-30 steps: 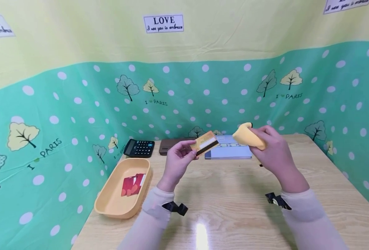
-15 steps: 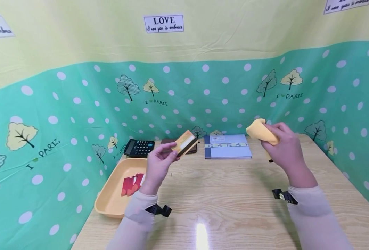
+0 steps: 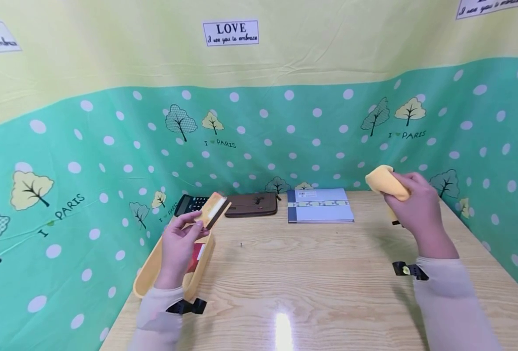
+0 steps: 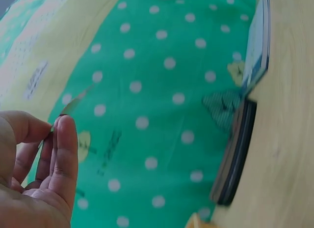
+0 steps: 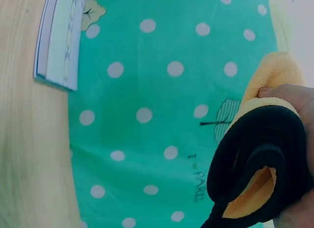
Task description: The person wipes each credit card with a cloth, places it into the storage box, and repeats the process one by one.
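My left hand (image 3: 177, 248) pinches a gold bank card (image 3: 212, 210) between thumb and fingers, its dark magnetic stripe and white strip facing me. In the left wrist view the card (image 4: 77, 101) shows nearly edge-on. Beneath that hand stands a cream plastic tray (image 3: 142, 282), partly covered by the hand and sleeve; a red card (image 3: 194, 258) shows inside it. Over the right side of the table, my right hand (image 3: 423, 209) grips a bunched yellow cloth (image 3: 386, 181). The right wrist view shows the cloth's black edging (image 5: 230, 159) folded in a loop.
At the back of the table are a black calculator (image 3: 188, 205), partly behind the left hand, a brown zip wallet (image 3: 254, 204) and a pale blue notebook (image 3: 322, 209). A green dotted curtain (image 3: 303, 136) hangs behind and at both sides.
My left hand has moved left with the card, from mid-table to over the tray. My right hand has moved right with the cloth. The wallet and notebook are now uncovered.
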Action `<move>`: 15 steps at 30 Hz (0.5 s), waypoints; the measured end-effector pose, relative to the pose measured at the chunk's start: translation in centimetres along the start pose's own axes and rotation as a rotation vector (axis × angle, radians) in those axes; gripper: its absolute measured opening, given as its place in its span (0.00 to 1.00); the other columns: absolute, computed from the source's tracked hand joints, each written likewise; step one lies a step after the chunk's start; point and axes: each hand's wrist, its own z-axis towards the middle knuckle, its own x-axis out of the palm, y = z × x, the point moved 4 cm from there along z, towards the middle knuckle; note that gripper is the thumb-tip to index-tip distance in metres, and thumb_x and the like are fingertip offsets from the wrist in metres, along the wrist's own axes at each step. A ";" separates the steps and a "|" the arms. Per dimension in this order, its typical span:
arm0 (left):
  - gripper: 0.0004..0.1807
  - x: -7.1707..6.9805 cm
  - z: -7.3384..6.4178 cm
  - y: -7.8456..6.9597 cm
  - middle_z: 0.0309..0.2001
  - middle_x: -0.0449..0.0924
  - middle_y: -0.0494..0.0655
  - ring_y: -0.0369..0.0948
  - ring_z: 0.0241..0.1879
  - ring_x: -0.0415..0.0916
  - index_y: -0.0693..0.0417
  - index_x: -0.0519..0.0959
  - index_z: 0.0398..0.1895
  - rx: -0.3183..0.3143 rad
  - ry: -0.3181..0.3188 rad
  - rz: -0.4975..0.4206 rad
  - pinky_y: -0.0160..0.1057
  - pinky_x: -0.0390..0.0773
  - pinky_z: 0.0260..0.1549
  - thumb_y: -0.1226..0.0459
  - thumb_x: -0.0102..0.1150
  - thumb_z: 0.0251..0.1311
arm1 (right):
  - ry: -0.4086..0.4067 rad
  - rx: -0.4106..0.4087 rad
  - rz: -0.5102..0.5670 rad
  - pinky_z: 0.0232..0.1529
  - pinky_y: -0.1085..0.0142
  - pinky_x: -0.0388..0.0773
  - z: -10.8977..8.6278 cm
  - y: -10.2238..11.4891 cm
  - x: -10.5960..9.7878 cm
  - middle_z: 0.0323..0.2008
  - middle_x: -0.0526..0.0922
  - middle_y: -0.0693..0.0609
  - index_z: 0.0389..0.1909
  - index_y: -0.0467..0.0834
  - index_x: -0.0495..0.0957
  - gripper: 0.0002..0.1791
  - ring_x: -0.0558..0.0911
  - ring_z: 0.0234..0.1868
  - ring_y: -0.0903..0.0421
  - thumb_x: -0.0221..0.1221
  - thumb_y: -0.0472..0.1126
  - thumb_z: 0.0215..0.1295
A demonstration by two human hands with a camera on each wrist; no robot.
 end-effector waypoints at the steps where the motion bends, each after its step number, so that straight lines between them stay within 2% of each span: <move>1: 0.15 -0.7 -0.1 0.0 0.41 0.77 0.51 0.39 0.31 0.85 0.75 0.78 0.58 -0.011 -0.015 0.011 0.38 0.90 0.38 0.77 0.60 0.70 | 0.004 0.012 -0.004 0.35 0.62 0.68 0.0 -0.4 0.0 0.50 0.80 0.41 0.67 0.43 0.80 0.29 0.76 0.42 0.44 0.71 0.38 0.65; 6: 0.16 -4.0 -0.8 0.5 0.43 0.78 0.53 0.39 0.33 0.86 0.69 0.80 0.59 -0.087 -0.088 0.156 0.38 0.90 0.39 0.73 0.62 0.71 | 0.023 0.055 -0.031 0.35 0.63 0.68 0.3 -2.1 -0.2 0.51 0.79 0.40 0.68 0.42 0.79 0.29 0.76 0.43 0.43 0.70 0.40 0.66; 10: 0.16 -6.4 -1.4 1.4 0.47 0.78 0.53 0.37 0.35 0.86 0.64 0.80 0.61 -0.156 -0.103 0.297 0.33 0.89 0.41 0.70 0.61 0.73 | 0.029 0.076 -0.055 0.34 0.60 0.67 0.4 -3.3 -0.5 0.51 0.79 0.38 0.68 0.41 0.79 0.29 0.76 0.44 0.40 0.69 0.41 0.66; 12: 0.16 -7.3 -1.5 1.8 0.48 0.77 0.53 0.37 0.35 0.86 0.63 0.80 0.62 -0.174 -0.103 0.347 0.32 0.88 0.41 0.70 0.61 0.74 | 0.029 0.085 -0.063 0.34 0.58 0.68 0.4 -3.6 -0.7 0.51 0.79 0.37 0.68 0.40 0.79 0.29 0.76 0.44 0.39 0.69 0.41 0.66; 15: 0.17 -8.2 -1.6 2.3 0.47 0.77 0.53 0.37 0.35 0.86 0.63 0.80 0.62 -0.199 -0.117 0.373 0.32 0.88 0.41 0.70 0.61 0.73 | 0.036 0.098 -0.073 0.35 0.57 0.68 0.4 -4.1 -0.8 0.52 0.78 0.37 0.69 0.40 0.78 0.30 0.76 0.45 0.38 0.69 0.42 0.67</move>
